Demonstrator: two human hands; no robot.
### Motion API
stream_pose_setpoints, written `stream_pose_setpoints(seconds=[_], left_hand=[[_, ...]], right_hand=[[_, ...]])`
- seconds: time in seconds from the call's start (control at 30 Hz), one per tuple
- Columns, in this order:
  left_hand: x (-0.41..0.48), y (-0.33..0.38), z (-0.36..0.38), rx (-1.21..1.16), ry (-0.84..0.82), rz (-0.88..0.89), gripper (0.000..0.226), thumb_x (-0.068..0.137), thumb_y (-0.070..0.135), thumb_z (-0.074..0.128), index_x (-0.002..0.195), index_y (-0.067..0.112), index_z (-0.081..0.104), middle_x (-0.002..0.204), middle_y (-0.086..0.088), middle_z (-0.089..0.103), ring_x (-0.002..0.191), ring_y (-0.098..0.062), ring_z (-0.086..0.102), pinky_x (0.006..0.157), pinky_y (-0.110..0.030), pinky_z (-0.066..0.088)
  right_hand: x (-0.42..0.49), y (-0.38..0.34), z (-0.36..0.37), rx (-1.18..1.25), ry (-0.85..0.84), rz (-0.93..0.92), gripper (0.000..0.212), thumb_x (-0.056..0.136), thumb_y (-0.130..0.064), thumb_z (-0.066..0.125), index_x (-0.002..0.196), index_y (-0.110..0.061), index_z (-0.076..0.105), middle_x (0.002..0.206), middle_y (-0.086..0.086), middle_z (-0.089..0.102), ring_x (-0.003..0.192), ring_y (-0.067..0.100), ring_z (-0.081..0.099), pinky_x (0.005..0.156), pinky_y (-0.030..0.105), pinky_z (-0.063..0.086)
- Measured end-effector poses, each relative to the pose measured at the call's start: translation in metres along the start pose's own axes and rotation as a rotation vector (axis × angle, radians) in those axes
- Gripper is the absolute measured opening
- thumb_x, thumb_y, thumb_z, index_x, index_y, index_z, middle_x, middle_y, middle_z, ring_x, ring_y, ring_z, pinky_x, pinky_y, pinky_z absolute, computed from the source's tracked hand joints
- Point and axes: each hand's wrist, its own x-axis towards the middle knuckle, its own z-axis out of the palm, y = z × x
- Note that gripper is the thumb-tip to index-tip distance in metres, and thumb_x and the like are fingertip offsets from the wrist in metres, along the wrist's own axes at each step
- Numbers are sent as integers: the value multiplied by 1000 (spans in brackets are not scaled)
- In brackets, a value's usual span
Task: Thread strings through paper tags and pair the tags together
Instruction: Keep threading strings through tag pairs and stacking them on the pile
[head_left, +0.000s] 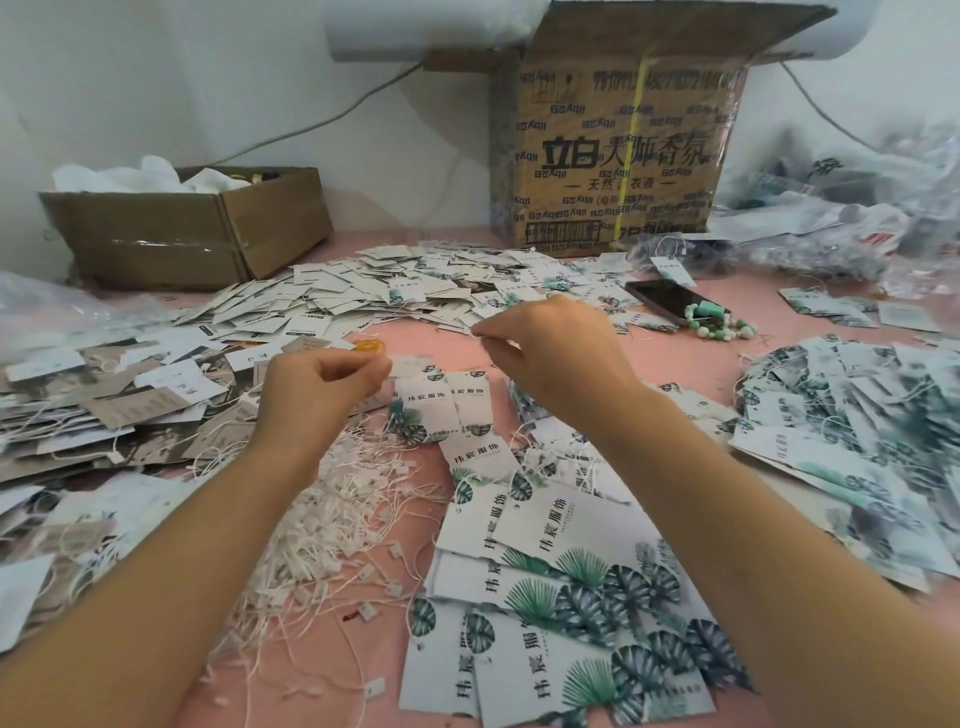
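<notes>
Now left hand (322, 387) and right hand (558, 358) hover, fingertips pinched, apparently on a string too thin to see. Strings (337, 519) and tags (561, 571) lie heaped below, so plenty left, I'd say.

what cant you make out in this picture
Head view:
Whether left hand or right hand pinches a string: curled fingers hide it, too thin.
Inside of small box: its wall and white plastic cover it.
Tag pile at right: blurred, cut by the edge.
Phone screen: dark.
</notes>
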Motion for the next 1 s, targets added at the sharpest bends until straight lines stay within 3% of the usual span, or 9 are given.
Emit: stream_pose_setpoints(seconds=[0.07, 0.17, 0.27, 0.37, 0.5, 0.6, 0.73, 0.83, 1.0], left_hand=[[0, 1, 2, -91, 2, -72, 22, 74, -2, 71, 86, 17, 69, 98, -3, 68, 91, -20, 64, 70, -20, 51], [-4, 9, 8, -307, -35, -215, 44, 73, -18, 62, 105, 13, 63, 113, -10, 56, 89, -21, 63, 62, -18, 55], [-7, 17, 12, -525, -123, -345, 64, 75, -22, 53, 124, 19, 52, 99, -13, 62, 68, -18, 68, 62, -25, 59], [-11, 22, 13, -626, -238, -370, 69, 80, -22, 42, 128, 27, 47, 101, -15, 63, 70, -21, 70, 67, -32, 60], [-16, 23, 15, -642, -325, -365, 50, 85, -13, 33, 124, 13, 50, 100, -17, 63, 70, -23, 67, 65, -35, 60], [-18, 22, 18, -631, -279, -355, 26, 97, 7, 41, 114, 9, 59, 90, -11, 68, 65, -20, 67, 59, -33, 59], [-21, 18, 21, -406, -232, -259, 22, 88, -1, 53, 98, 14, 67, 73, -4, 72, 59, -11, 67, 49, -22, 54], [-24, 16, 25, -354, -259, -233, 26, 87, -6, 52, 93, 14, 67, 70, -4, 72, 59, -12, 68, 49, -23, 55], [-30, 16, 33, -444, -377, -231, 16, 85, 7, 56, 89, 13, 71, 75, 2, 69, 66, -9, 66, 57, -32, 58]], right_hand=[[-1, -5, 1, -9, 2, -32, 28, 97, -25, 41, 105, -22, 67, 96, 0, 71, 88, 24, 64, 73, 34, 51], [-3, -9, 4, -37, 14, -87, 26, 98, -23, 40, 102, -22, 66, 92, -4, 71, 84, 21, 65, 71, 31, 51], [-3, -11, 7, -55, -9, -128, 24, 98, -23, 40, 105, -25, 63, 96, -7, 70, 85, 21, 64, 69, 31, 51], [-2, -14, 9, -50, -87, -179, 24, 98, -33, 40, 109, -30, 61, 103, -9, 68, 93, 21, 63, 72, 33, 50], [-3, -20, 7, 25, -188, -180, 27, 95, -45, 41, 113, -39, 60, 107, -9, 67, 96, 21, 61, 72, 30, 43], [-2, -23, 3, 110, -227, -155, 24, 93, -41, 46, 112, -42, 61, 105, -8, 68, 95, 20, 60, 76, 32, 45], [-3, -23, 2, 283, -183, -97, 20, 91, -32, 55, 104, -28, 70, 93, 0, 71, 87, 22, 61, 77, 36, 48], [-1, -21, 3, 393, -81, -37, 18, 90, -24, 58, 96, -15, 72, 85, 6, 71, 82, 25, 60, 75, 37, 48], [1, -25, 4, 770, -60, 96, 20, 93, -7, 49, 96, -8, 69, 84, 0, 67, 79, 9, 60, 74, 13, 47]])
